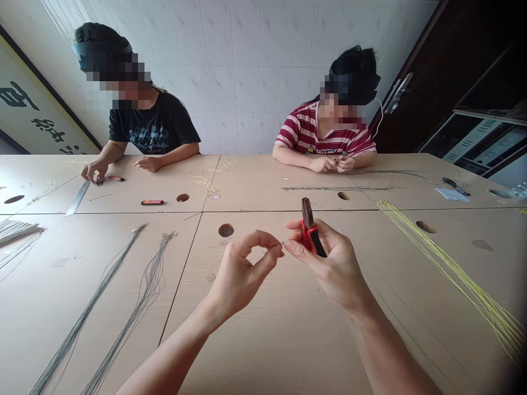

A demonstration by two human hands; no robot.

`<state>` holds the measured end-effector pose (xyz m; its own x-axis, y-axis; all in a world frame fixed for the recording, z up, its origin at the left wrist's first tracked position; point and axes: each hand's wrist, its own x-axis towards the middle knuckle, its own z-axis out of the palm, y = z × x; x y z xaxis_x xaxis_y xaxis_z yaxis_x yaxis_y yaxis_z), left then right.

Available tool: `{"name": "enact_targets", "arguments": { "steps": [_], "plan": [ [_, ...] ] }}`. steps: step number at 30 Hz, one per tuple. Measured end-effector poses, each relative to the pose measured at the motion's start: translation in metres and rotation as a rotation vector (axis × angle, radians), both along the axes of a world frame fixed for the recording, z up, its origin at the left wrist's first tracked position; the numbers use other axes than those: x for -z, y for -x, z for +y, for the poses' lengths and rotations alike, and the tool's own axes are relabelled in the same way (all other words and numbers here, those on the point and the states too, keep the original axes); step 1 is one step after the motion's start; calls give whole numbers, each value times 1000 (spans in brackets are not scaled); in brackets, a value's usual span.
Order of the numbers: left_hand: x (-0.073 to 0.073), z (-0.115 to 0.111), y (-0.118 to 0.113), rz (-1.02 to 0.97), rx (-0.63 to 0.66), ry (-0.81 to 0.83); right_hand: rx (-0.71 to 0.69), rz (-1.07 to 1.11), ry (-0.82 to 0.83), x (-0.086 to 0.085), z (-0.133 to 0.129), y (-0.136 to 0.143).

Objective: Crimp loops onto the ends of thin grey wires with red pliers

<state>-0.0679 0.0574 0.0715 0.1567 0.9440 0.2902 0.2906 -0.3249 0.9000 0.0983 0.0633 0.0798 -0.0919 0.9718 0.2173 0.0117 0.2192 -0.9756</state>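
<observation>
My left hand [247,269] is raised over the middle of the table, thumb and index finger pinched on something too small to make out. Close to its fingertips, my right hand [329,263] holds pliers [312,230] with red and black handles, their dark jaws pointing up. The right thumb almost meets the left fingertips. Two bundles of grey-green cords [93,307] [140,304] lie to the left of my hands. On the right runs a bundle of yellow cords [447,266].
Across the wooden table [255,351] sit two people, one in a black shirt [154,123], one in a striped shirt [302,131]. Near them are a metal ruler [78,198], a red lighter-like object [152,202], loose yellow cords [201,178] and a dark cutter [456,186].
</observation>
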Motion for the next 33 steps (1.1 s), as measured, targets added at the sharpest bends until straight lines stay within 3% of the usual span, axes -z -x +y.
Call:
{"name": "enact_targets", "arguments": {
  "steps": [16,33],
  "plan": [
    [-7,-4,0,6,0,36,-67,-50,-3,-3,1,-2],
    [-6,-4,1,-34,11,33,-21,-85,-20,-3,1,-4]
  ]
}}
